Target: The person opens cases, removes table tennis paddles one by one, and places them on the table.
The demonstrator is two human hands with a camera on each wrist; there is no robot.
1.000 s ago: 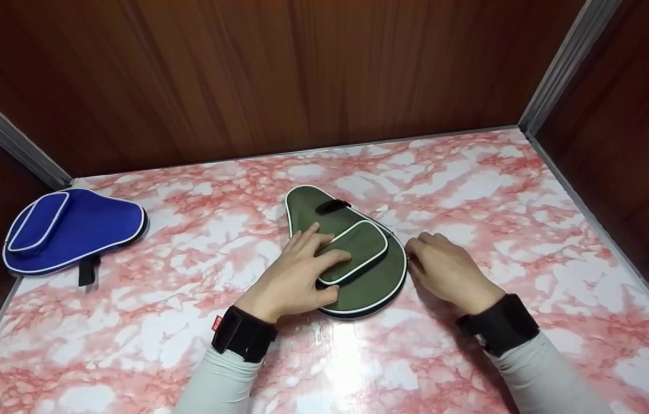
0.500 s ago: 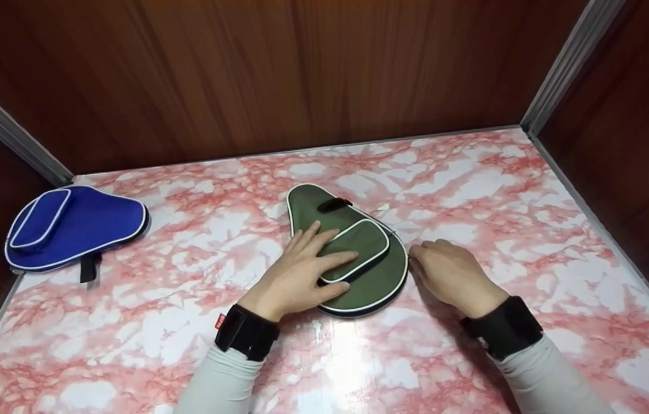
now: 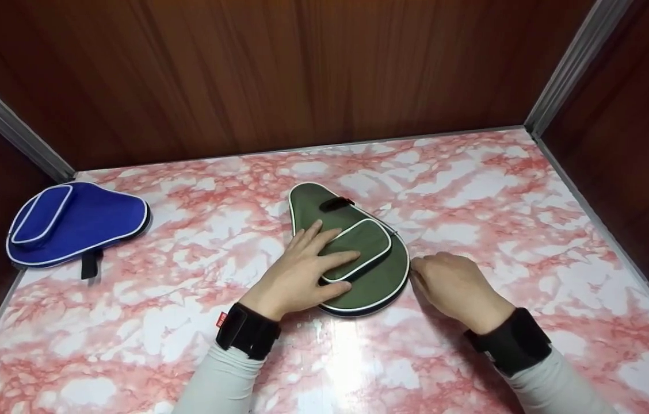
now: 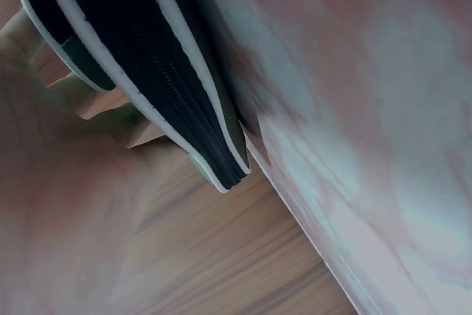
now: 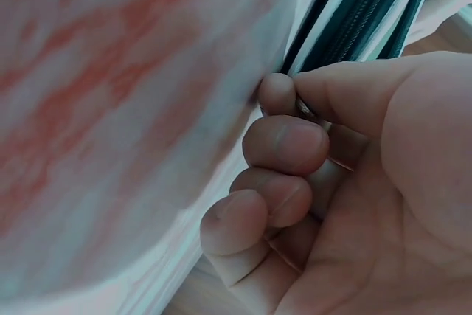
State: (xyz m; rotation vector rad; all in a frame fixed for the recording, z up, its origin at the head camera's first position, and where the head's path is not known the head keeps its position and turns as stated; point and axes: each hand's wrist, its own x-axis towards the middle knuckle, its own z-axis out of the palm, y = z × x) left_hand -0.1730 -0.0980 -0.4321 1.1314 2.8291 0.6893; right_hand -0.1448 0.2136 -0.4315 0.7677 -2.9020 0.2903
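On the green case [image 3: 359,253] the left hand [image 3: 301,276] lies spread; right hand [image 5: 310,108] pinches its zipper pull (wrist view only).

Olive-green case [image 3: 370,270] with white piping and a black loop, lying on the table [image 3: 474,190], which is pink-and-white marble. Over at the side, a royal-blue case [image 3: 80,221], white piping too, black strap. Walls [image 3: 301,75] are dark reddish-brown wood grain with grey metal corner strips. Pale grey sleeves [image 3: 221,385], black wristbands [image 3: 247,332], one with a small red tag.
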